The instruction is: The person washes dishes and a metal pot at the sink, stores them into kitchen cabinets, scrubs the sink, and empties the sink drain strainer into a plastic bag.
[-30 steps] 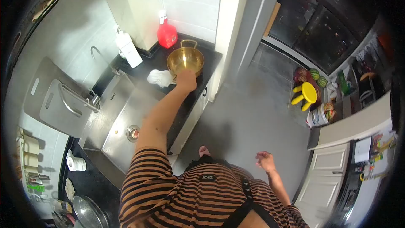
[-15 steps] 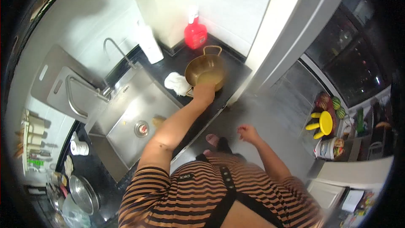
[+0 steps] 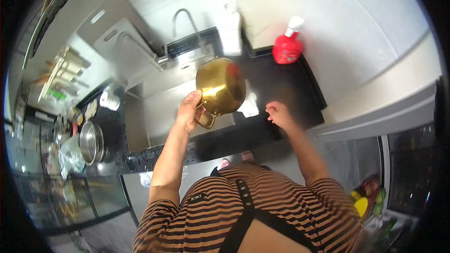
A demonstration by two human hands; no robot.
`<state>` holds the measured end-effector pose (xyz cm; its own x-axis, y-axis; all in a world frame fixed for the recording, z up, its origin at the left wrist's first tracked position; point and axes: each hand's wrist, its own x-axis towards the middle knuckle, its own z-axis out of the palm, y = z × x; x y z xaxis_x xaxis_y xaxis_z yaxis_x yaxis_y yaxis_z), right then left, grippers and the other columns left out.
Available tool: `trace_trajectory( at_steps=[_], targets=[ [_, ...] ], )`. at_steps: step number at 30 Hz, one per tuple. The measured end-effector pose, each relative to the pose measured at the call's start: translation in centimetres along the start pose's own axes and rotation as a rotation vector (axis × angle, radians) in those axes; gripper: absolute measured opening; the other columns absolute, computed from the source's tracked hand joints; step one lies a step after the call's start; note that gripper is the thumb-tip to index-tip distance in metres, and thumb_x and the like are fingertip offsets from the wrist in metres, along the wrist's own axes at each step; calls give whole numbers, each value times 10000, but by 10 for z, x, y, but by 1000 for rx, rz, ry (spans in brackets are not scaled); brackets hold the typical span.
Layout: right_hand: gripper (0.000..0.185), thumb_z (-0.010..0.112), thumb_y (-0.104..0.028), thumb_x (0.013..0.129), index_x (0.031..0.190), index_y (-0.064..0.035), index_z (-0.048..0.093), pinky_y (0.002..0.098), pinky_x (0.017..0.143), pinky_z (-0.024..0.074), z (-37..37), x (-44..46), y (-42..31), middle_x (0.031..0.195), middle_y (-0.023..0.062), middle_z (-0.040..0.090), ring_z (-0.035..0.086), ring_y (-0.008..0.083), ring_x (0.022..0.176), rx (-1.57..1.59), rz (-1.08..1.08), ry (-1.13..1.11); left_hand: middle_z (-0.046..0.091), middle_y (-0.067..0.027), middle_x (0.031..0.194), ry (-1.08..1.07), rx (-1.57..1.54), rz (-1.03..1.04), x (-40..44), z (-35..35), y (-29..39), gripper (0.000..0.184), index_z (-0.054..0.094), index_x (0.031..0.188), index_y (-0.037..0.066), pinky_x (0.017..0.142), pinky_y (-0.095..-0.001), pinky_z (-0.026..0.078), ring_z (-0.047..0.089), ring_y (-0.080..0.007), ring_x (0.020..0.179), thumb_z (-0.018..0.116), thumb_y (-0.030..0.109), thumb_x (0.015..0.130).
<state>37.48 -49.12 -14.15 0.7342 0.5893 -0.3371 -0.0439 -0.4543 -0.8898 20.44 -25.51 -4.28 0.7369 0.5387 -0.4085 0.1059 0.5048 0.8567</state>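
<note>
"Hands, from the left: how are they found?"

"By the left hand point(image 3: 189, 111), a round, gold-coloured metal pot point(image 3: 222, 86) is gripped at its near looped handle; exactly how the fingers are wrapped cannot be told; the pot is tipped, with its outer wall turned toward the camera, and is held up over the right part of a rectangular stainless-steel sink point(image 3: 161, 117); the right hand point(image 3: 280, 114) is released, its fingers loosely curled, over a glossy black counter point(image 3: 262, 75)."

"And what is seen around them?"

"At the far left, a round, silver-coloured metal dish point(image 3: 90, 143) is set on the counter; next, a white roll point(image 3: 109, 100) is placed beside the sink; behind the pot, a tall white plastic bottle point(image 3: 230, 36) is stood; just right of the pot, a crumpled white cloth point(image 3: 250, 106) is partly hidden; farther right, a red plastic bottle with a white top point(image 3: 287, 48) is set near the wall."
</note>
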Motion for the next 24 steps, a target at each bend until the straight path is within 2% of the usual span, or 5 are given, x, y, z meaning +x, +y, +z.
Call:
trace_trajectory(
  at_steps=[5, 8, 11, 16, 24],
  targets=[
    [317, 491, -296, 816, 1000, -40, 518, 265, 556, 467, 63, 32, -54, 856, 68, 561, 556, 135, 690, 276, 17, -246, 577, 9, 833, 180, -193, 92, -9, -38, -5, 190, 536, 919, 121, 658, -254, 395, 513, -95, 748, 481, 290, 850],
    [530, 453, -400, 827, 1173, -8, 366, 369, 841, 385, 109, 34, -89, 1147, 145, 424, 432, 236, 1039, 496, 112, -346, 561, -42, 924, 261, -237, 139, -17, -53, -10, 272, 505, 992, 75, 696, -299, 443, 529, -134, 808, 419, 305, 875],
    [510, 401, -342, 854, 1197, 28, 328, 409, 942, 279, 163, 61, -79, 1233, 215, 333, 334, 321, 1141, -26, -463, 139, 562, -51, 934, 221, -320, 204, -24, -59, -6, 278, 501, 1002, 70, 709, -307, 441, 534, -143, 816, 399, 299, 883],
    [459, 436, -195, 816, 1217, -3, 320, 450, 977, 207, 182, -10, -151, 1294, 220, 241, 264, 362, 1185, -382, -1133, 149, 572, -49, 869, 237, -329, 269, -28, -70, 3, 246, 517, 955, 50, 685, -288, 446, 540, -141, 772, 400, 256, 887],
    [313, 463, -119, 772, 1065, -21, 510, 414, 951, 262, 227, -15, -201, 1154, 111, 471, 378, 280, 1125, -495, -1222, -40, 568, -31, 802, 207, -217, 290, -56, -88, 24, 197, 530, 902, 27, 628, -238, 440, 530, -106, 694, 466, 209, 863]
  ],
)
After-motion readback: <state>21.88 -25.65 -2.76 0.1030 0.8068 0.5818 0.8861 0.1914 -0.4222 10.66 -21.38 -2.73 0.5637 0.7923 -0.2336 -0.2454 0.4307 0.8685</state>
